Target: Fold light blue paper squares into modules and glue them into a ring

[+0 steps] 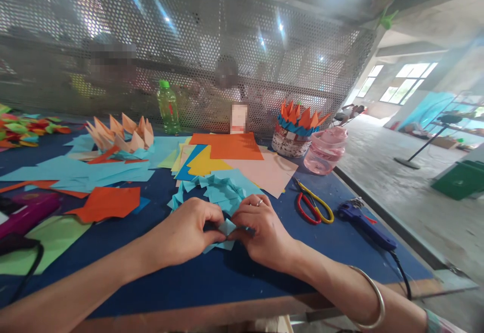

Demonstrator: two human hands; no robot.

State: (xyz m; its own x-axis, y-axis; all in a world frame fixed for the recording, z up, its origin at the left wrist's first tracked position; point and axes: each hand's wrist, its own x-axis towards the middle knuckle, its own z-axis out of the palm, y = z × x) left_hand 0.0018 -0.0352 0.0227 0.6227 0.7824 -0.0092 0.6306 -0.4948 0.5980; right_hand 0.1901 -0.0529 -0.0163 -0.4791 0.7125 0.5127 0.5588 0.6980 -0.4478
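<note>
A light-blue folded paper ring (227,192) made of linked pieces lies near the table's front, in the middle of the view. My left hand (194,227) pinches its near edge between thumb and forefinger. From the other side my right hand (260,227), with a ring on one finger, pinches the same folded paper. A small pale-blue flap shows between the fingertips; the rest of the grip is hidden. Behind the ring lie sheets of orange paper (236,146), pink paper (270,169) and yellow paper (206,161).
To the right are scissors (314,206) with red and yellow handles and a blue glue gun (366,224). A pink jar (325,151) stands by a basket (291,141). An orange-tipped paper crown (121,136), orange scraps (109,203) and a green-capped bottle (168,109) are left.
</note>
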